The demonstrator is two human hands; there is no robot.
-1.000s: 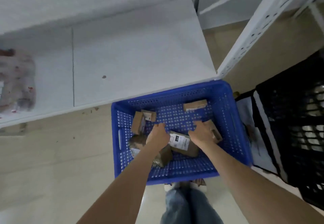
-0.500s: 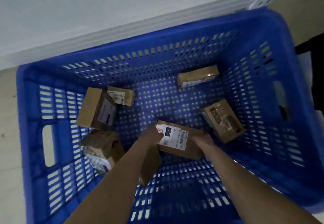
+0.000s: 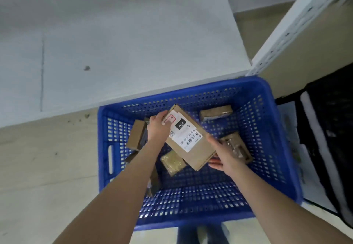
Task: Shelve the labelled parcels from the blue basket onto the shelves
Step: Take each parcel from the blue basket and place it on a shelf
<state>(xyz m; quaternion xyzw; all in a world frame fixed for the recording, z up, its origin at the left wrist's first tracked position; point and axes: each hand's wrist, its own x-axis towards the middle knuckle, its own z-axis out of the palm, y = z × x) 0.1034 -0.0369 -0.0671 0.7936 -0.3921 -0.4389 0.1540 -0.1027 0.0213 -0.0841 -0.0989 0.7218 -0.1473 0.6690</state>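
The labelled parcel (image 3: pixel 198 148) was over the blue basket (image 3: pixel 191 220), raised above its floor and held between both hands. The left hand (image 3: pixel 157 129) gripped the far corner at 11 o'clock, with the thumb on the label. The right hand (image 3: pixel 224 157) grasped the near end at 5 o'clock, its fingers curled under the edge. Holding both ends probably kept the flat box level and the label facing up for reading. Its long axis ran from 11 to 5 o'clock. A smaller parcel (image 3: pixel 215 112) lay at 1 o'clock. The white shelf (image 3: pixel 133 52) was at 12 o'clock.
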